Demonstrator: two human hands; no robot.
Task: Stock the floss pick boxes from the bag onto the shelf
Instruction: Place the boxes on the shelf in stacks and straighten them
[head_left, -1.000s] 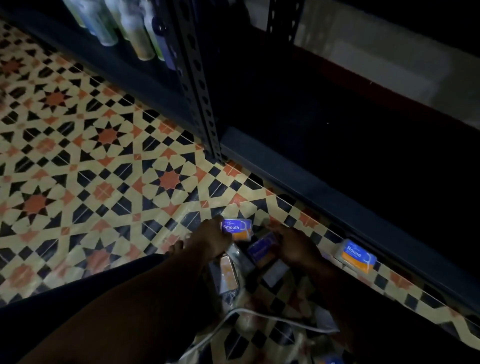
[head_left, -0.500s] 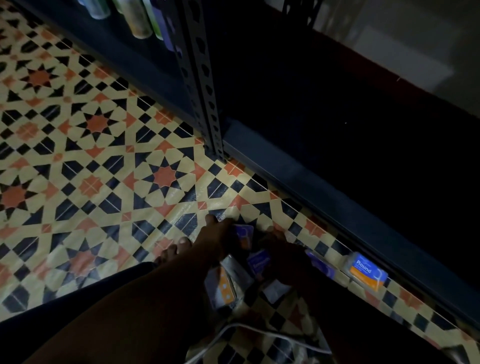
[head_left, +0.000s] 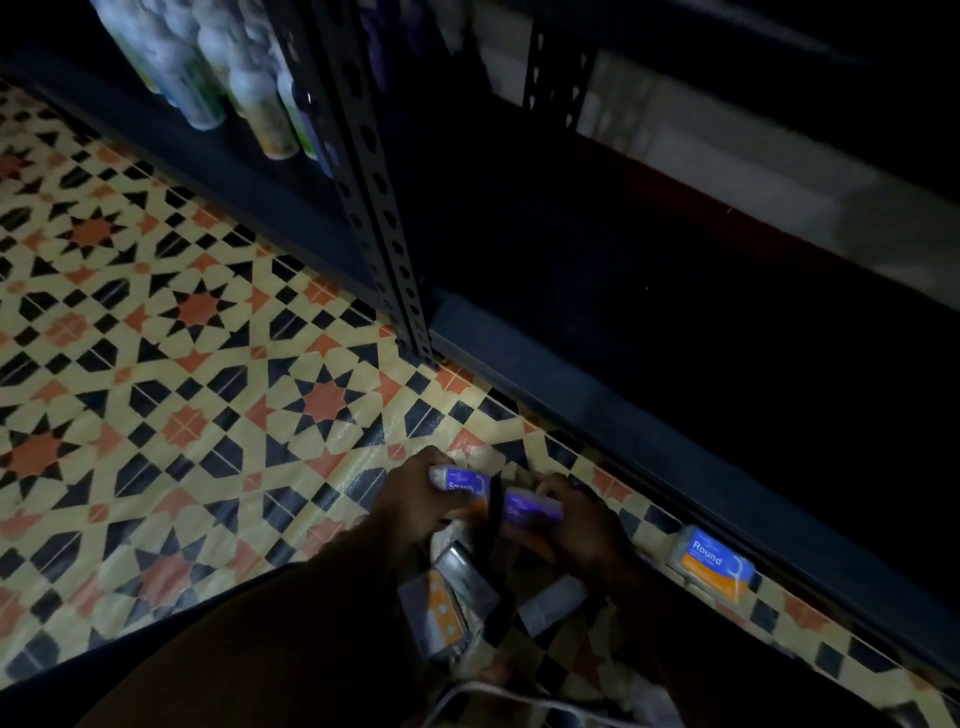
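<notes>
- Floor (head_left: 156, 338): patterned tile in cream, black and orange, fills the left and centre of the frame
- Shelf (head_left: 571, 395): low dark unit, front edge running from centre to lower right; interior too dim to make out
- Upright post (head_left: 379, 208): perforated metal, top centre, foot on the floor at the shelf's front edge
- Bottles (head_left: 249, 98): pale, blurred row in the next bay, upper left of the frame
- Bag (head_left: 467, 577): clear plastic, on the floor at lower centre, below both hands; boxes show through it, one being the orange-faced box (head_left: 441, 613)
- Left hand (head_left: 410, 504): lower centre, above the bag; grip closed round the Smooth box (head_left: 462, 483), purple, fingers curled about it
- Right hand (head_left: 582, 530): just right of the left; grip closed round a second purple box (head_left: 532, 509), label blurred
- Both held boxes sit side by side, close together, off the shelf
- Round box (head_left: 711, 564): blue and orange, on the floor at lower right, just beside the shelf's front edge
- White cord (head_left: 467, 696): thin curve at bottom centre
</notes>
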